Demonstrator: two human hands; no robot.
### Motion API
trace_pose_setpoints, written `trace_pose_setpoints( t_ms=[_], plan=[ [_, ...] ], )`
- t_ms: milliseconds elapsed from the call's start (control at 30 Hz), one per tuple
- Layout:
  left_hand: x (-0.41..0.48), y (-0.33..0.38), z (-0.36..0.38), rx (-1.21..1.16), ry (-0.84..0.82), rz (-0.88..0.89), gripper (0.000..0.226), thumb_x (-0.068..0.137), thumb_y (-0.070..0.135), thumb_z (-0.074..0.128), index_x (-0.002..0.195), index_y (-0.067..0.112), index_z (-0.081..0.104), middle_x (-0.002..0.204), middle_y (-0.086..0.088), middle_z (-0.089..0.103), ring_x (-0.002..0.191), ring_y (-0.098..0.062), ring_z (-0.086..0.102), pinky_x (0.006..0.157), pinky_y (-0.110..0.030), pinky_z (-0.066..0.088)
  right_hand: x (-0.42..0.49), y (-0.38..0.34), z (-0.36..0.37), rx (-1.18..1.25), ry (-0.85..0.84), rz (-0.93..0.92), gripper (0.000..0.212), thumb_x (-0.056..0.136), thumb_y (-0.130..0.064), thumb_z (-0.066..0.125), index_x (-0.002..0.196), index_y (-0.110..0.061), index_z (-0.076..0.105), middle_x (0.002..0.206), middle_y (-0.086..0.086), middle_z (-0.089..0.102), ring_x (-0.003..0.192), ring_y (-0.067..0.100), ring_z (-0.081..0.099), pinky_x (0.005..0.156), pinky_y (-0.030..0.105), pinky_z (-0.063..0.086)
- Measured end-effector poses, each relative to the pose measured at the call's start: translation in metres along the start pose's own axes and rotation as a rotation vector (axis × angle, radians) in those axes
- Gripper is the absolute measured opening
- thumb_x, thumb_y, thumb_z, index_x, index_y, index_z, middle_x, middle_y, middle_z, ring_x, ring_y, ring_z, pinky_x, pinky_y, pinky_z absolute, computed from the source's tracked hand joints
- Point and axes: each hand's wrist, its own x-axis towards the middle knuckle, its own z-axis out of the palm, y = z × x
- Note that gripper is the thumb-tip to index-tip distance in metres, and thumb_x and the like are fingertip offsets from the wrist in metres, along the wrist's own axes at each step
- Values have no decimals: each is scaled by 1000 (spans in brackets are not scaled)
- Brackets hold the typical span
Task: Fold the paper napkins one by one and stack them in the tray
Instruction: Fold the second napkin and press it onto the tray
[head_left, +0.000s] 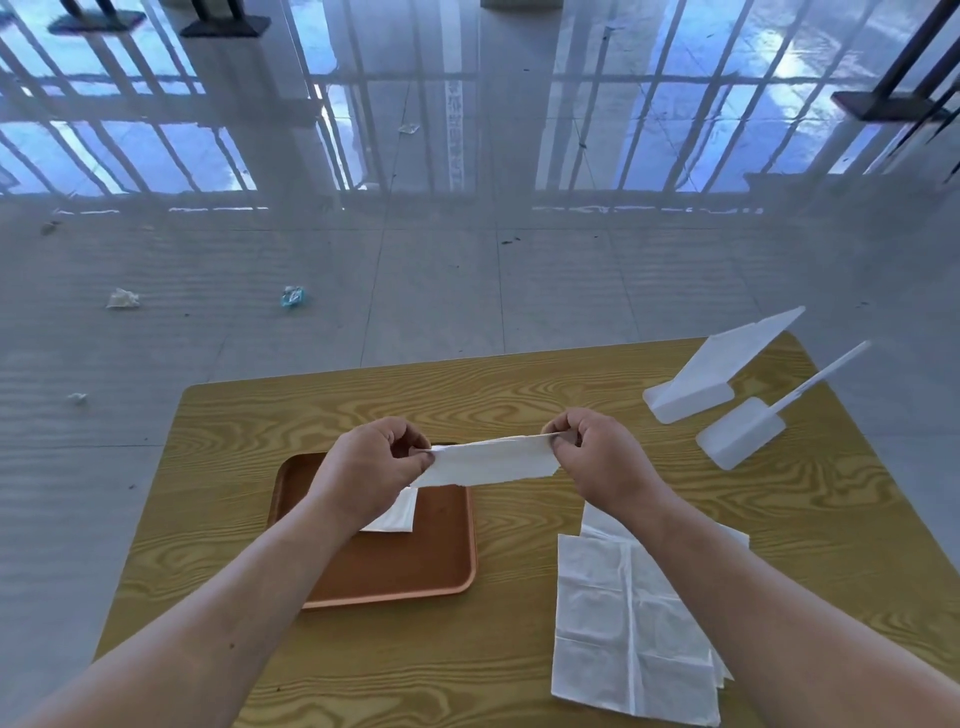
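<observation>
A white paper napkin (491, 461), folded into a long strip, hangs in the air above the far edge of the brown tray (415, 566). My left hand (371, 462) pinches its left end and my right hand (597, 457) pinches its right end. A folded napkin (397, 517) lies in the tray, partly hidden under my left wrist. A pile of unfolded white napkins (634, 623) lies flat on the wooden table (519, 395) to the right of the tray, under my right forearm.
Two white plastic stands (706, 379) (748, 431) sit at the table's far right corner. Crumpled scraps of paper (123, 299) lie on the shiny tiled floor beyond the table. The table's far edge runs just beyond my hands.
</observation>
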Motion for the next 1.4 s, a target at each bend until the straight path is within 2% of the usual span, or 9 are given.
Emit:
trace_pose_setpoints(
  t_ms=[133, 333, 633, 833, 967, 1067, 1200, 1300, 1400],
  plan=[
    [2, 5, -1, 92, 67, 70, 11, 85, 40, 77, 80, 38, 68, 97, 20, 68, 95, -2, 64, 76, -24, 47, -1, 1, -2, -234, 38, -63, 9, 98, -27, 63, 97, -24, 71, 109, -4, 61, 110, 16, 47, 94, 28, 34],
    [13, 15, -7, -87, 74, 50, 6, 83, 39, 73, 83, 38, 67, 72, 20, 68, 66, -5, 60, 65, -34, 52, -3, -3, -6, 182, -275, 125, 9, 90, -21, 72, 83, -16, 75, 77, -2, 70, 68, 16, 57, 72, 39, 50],
    [13, 46, -7, -243, -108, 87, 3, 83, 36, 72, 85, 34, 71, 74, 13, 69, 67, -6, 61, 59, -25, 50, -3, -6, 25, 259, -392, 164, 46, 88, -19, 78, 129, -22, 57, 101, 18, 78, 75, 17, 67, 74, 38, 55],
    [19, 50, -13, -174, -29, 74, 9, 83, 39, 73, 90, 36, 70, 85, 12, 73, 78, -8, 66, 69, -32, 54, -5, -20, 37, 271, -356, 149, 13, 97, -24, 68, 97, -15, 77, 98, 16, 77, 80, 23, 66, 76, 44, 56],
    [22, 32, -15, 86, 117, 17, 58, 82, 52, 76, 133, 33, 54, 133, 10, 55, 130, -17, 54, 107, -43, 47, -5, -25, 39, 535, -411, 245, 13, 99, -16, 66, 101, -11, 78, 95, 4, 77, 87, 20, 68, 82, 38, 55],
    [17, 20, -16, 77, 71, -118, 96, 68, 80, 69, 147, 32, 42, 155, 0, 47, 143, -23, 44, 113, -46, 41, -3, -29, 43, 801, -437, 339, 15, 98, -9, 68, 111, -7, 75, 104, 8, 78, 94, 23, 74, 83, 39, 60],
    [10, 7, -17, -35, -66, -340, 128, 45, 107, 53, 147, 30, 41, 133, 2, 64, 119, -22, 64, 101, -45, 51, 1, -34, 48, 1003, -416, 410, 39, 93, -3, 73, 130, -9, 63, 112, 13, 80, 99, 27, 77, 78, 39, 64],
    [4, 3, -20, -150, -266, -478, 102, 55, 104, 51, 132, 36, 51, 110, 0, 78, 90, -20, 76, 83, -41, 58, 4, -36, 51, 1033, -389, 423, 67, 92, 1, 73, 149, -17, 43, 123, 18, 75, 103, 31, 77, 76, 41, 64],
    [-4, 1, -18, -385, -464, -493, 88, 62, 94, 60, 128, 35, 60, 106, -7, 83, 84, -21, 77, 91, -41, 57, 5, -36, 54, 1012, -391, 381, 93, 92, 0, 71, 163, -34, 20, 139, 20, 63, 110, 32, 75, 86, 44, 63]
  ],
)
